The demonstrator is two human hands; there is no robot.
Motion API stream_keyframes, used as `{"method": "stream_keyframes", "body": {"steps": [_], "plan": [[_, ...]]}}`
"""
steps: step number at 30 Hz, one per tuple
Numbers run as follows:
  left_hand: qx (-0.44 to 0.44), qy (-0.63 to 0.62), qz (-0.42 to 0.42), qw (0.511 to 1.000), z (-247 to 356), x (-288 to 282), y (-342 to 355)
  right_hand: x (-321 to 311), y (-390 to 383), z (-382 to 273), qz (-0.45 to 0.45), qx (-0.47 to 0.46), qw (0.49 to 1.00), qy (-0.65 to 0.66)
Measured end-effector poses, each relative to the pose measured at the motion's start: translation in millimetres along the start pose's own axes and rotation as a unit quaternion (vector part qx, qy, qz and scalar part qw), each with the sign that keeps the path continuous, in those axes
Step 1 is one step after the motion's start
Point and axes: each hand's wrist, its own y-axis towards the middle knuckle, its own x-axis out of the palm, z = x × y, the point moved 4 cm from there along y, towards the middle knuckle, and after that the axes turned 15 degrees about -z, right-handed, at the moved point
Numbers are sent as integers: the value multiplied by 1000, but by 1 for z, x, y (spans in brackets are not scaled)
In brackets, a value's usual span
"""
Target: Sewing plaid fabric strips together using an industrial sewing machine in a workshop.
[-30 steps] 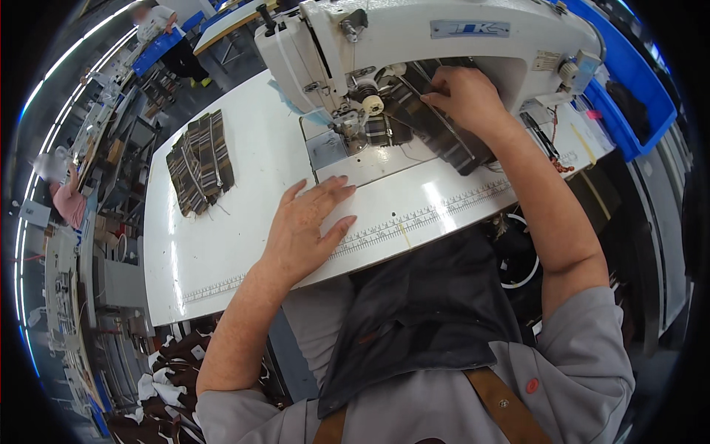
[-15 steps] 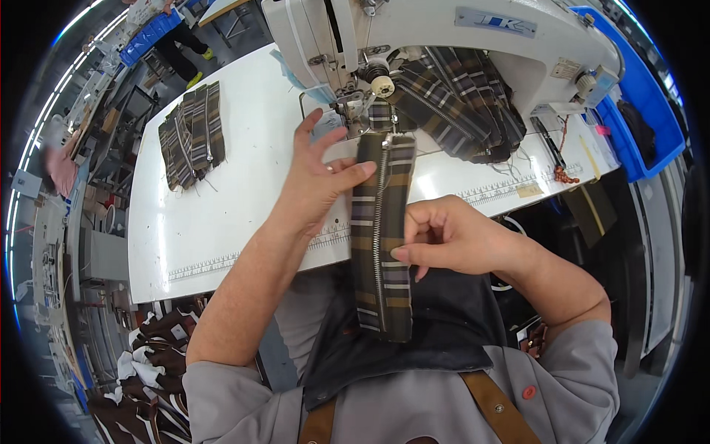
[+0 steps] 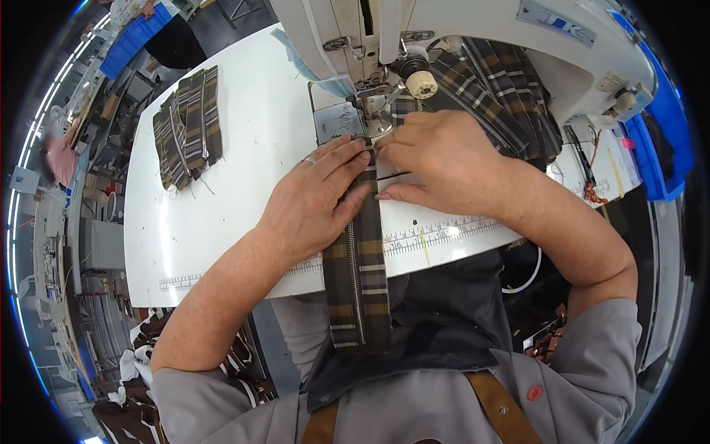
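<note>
A long plaid fabric strip with a metal zipper (image 3: 355, 288) reaches from the needle area of a white sewing machine (image 3: 473, 22) over the table edge to my apron. My left hand (image 3: 314, 196) lies across its upper part, fingers together and pressing it, thumb on the zipper. From the other side my right hand (image 3: 447, 159) pinches the strip's upper end close to the presser foot (image 3: 379, 122). My fingers hide the strip's end, so I cannot tell whether it is under the foot.
On the white table (image 3: 244, 148), a small stack of plaid zipper pieces (image 3: 188, 129) lies left. A larger pile (image 3: 510, 96) sits under the machine arm. Tweezers (image 3: 580, 152) and a blue bin (image 3: 662, 155) are at right. A person (image 3: 159, 29) stands far left.
The strip has moved up toward the needle. My left hand has come down flat onto it. My right hand has moved up from the strip's lower edge to its upper end.
</note>
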Motion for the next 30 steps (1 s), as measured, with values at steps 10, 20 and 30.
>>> {"method": "stream_keyframes", "body": {"steps": [10, 20, 30], "plan": [[-39, 22, 33, 998, -11, 2, 23, 10, 2, 26, 47, -11, 999, 9], [-47, -1, 56, 997, -16, 3, 32, 13, 2, 32, 68, -1, 998, 11], [-66, -73, 25, 995, -14, 0, 26, 16, 1, 29, 51, 11, 998, 16]]}}
